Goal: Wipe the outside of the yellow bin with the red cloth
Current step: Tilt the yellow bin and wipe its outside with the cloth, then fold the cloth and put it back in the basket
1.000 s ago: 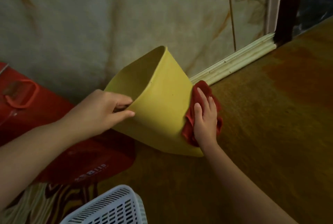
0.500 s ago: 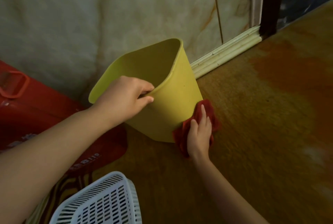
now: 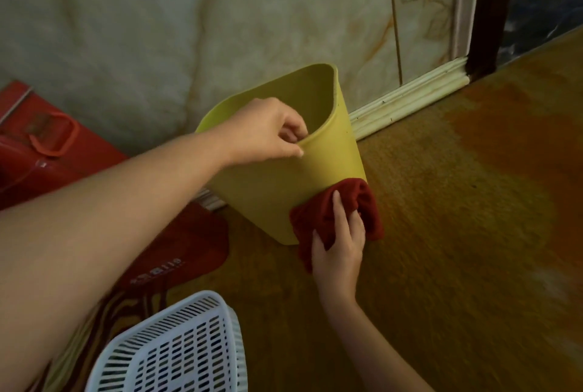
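Note:
The yellow bin stands nearly upright on the brown floor by the marble wall, its mouth facing up and toward me. My left hand pinches the near rim, thumb outside and fingers inside. My right hand presses the bunched red cloth flat against the bin's lower right corner, close to the floor. The cloth covers that bottom corner of the bin.
A white slotted plastic basket sits at the bottom edge, near my left arm. Red bags lie at the left against the wall. A cream skirting board runs behind the bin to a dark door frame. Brown floor stretches right.
The bin has swung from lying tilted on its side to nearly upright. My left hand shifted along the rim. My right hand slid the cloth down the side to the base.

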`<state>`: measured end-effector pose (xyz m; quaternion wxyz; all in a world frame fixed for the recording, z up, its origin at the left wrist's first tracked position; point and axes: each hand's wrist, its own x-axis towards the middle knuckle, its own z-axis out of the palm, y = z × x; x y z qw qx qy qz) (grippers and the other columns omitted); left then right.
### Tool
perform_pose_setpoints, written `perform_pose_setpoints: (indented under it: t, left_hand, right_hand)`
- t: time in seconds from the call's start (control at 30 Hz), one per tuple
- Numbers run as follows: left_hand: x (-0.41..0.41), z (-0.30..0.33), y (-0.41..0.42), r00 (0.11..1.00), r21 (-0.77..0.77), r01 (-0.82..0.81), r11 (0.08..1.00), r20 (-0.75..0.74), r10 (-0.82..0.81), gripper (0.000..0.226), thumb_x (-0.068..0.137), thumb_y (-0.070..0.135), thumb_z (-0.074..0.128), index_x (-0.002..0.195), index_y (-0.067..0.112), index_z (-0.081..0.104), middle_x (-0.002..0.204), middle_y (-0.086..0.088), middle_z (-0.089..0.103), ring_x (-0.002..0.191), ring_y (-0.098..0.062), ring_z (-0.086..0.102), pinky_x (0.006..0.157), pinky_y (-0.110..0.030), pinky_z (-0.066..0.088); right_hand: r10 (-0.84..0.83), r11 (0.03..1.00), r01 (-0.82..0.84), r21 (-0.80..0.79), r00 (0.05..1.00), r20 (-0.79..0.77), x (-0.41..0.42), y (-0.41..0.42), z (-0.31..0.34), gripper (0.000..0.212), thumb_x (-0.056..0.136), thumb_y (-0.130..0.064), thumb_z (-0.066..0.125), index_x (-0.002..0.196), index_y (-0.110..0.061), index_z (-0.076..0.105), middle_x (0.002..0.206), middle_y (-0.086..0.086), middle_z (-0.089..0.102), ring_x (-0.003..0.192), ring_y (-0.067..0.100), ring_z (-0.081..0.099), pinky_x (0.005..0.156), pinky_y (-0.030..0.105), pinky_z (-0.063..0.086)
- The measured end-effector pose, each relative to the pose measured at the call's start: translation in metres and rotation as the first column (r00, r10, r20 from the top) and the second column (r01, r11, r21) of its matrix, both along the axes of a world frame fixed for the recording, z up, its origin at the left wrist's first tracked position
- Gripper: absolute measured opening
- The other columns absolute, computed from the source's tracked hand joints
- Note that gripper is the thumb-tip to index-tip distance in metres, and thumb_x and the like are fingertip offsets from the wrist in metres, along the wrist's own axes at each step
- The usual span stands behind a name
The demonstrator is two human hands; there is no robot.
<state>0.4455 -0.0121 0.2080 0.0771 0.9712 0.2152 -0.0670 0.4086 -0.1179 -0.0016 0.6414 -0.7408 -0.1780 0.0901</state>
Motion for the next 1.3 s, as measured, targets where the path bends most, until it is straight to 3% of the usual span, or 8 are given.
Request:
perform_pose_setpoints:
  t: [0.1,0.2,0.67,0.77,0.9,0.97,1.17,1.3]
  left_hand:
    - [-0.032,0.009,0.023,0.988,0.140,0.036,0.989,-0.155,-0.014,0.018,0.073,0.017,0.068,0.091,0.014,0.071,0.089,0.000,0.073,0.082,-0.012,0.065,0.068,-0.019,0.046]
    - [-0.050,0.001,0.030,0.999,0.192,-0.023,0.981,-0.023,0.028,0.018,0.077,0.018,0.065,0.092,0.011,0.073,0.097,-0.007,0.075,0.089,-0.016,0.065,0.077,-0.025,0.046]
    - [-0.041,-0.029,0.020,0.966,-0.001,-0.123,0.992,0.229,0.120,0.021,0.071,0.021,0.071,0.090,0.011,0.073,0.089,-0.009,0.075,0.075,-0.006,0.061,0.063,-0.012,0.045]
    - [-0.062,-0.032,0.017,0.964,-0.014,-0.102,0.995,0.245,0.102,0.030,0.072,0.022,0.069,0.101,0.015,0.069,0.101,-0.005,0.073,0.086,-0.004,0.060,0.080,-0.017,0.047]
    - [-0.106,-0.034,0.009,0.849,-0.202,-0.183,0.962,0.460,0.259,0.042,0.075,0.020,0.065,0.117,0.018,0.060,0.114,0.004,0.066,0.105,-0.004,0.059,0.095,-0.021,0.044]
    - [-0.141,-0.046,-0.002,0.721,-0.427,-0.278,0.861,0.500,0.481,0.039,0.079,0.015,0.062,0.117,0.017,0.058,0.111,0.004,0.064,0.103,-0.006,0.061,0.091,-0.022,0.048]
    - [-0.209,-0.093,-0.036,0.630,-0.898,-0.381,0.220,-0.078,0.773,0.065,0.080,0.010,0.061,0.137,0.027,0.034,0.131,0.000,0.052,0.107,-0.012,0.056,0.087,-0.026,0.048]
    - [-0.219,-0.106,-0.046,0.589,-0.899,-0.382,0.216,-0.056,0.806,0.052,0.075,0.011,0.068,0.122,0.022,0.051,0.113,0.000,0.064,0.093,-0.010,0.063,0.068,-0.020,0.053]
  right_hand:
    - [0.033,0.999,-0.033,-0.010,0.999,0.004,0.009,-0.007,-0.001,0.077,0.080,-0.009,0.066,0.135,-0.041,0.022,0.145,0.006,0.039,0.136,0.022,0.029,0.111,0.037,0.021]
    - [0.039,0.999,-0.039,0.006,0.999,-0.030,0.016,-0.007,0.004,0.073,0.080,-0.011,0.067,0.138,-0.036,0.030,0.142,0.004,0.044,0.134,0.020,0.034,0.111,0.036,0.025]
    - [0.265,0.963,-0.245,0.111,0.934,-0.239,-0.013,-0.008,0.019,0.072,0.073,-0.017,0.076,0.132,-0.042,0.042,0.126,-0.009,0.055,0.114,0.005,0.052,0.096,0.021,0.044]
    - [0.325,0.945,-0.299,0.134,0.904,-0.278,-0.019,-0.011,0.022,0.072,0.072,-0.017,0.076,0.131,-0.041,0.043,0.122,-0.013,0.052,0.106,-0.001,0.050,0.086,0.013,0.045]
    - [0.379,0.925,-0.365,0.103,0.874,-0.304,-0.027,-0.020,0.024,0.071,0.073,-0.019,0.076,0.134,-0.036,0.043,0.131,-0.006,0.053,0.112,0.006,0.052,0.097,0.035,0.049]
    - [0.402,0.915,-0.393,0.094,0.860,-0.313,-0.030,-0.024,0.027,0.071,0.072,-0.019,0.076,0.134,-0.033,0.044,0.133,-0.002,0.054,0.116,0.010,0.052,0.098,0.038,0.048]
    - [0.552,0.834,-0.518,0.191,0.766,-0.330,-0.047,-0.022,0.044,0.070,0.071,-0.010,0.076,0.133,-0.024,0.047,0.129,0.003,0.058,0.114,0.013,0.057,0.096,0.037,0.049]
    - [0.663,0.748,-0.623,0.230,0.684,-0.305,-0.056,-0.021,0.056,0.067,0.075,-0.003,0.071,0.133,-0.024,0.046,0.121,0.000,0.060,0.104,0.006,0.060,0.088,0.023,0.051]
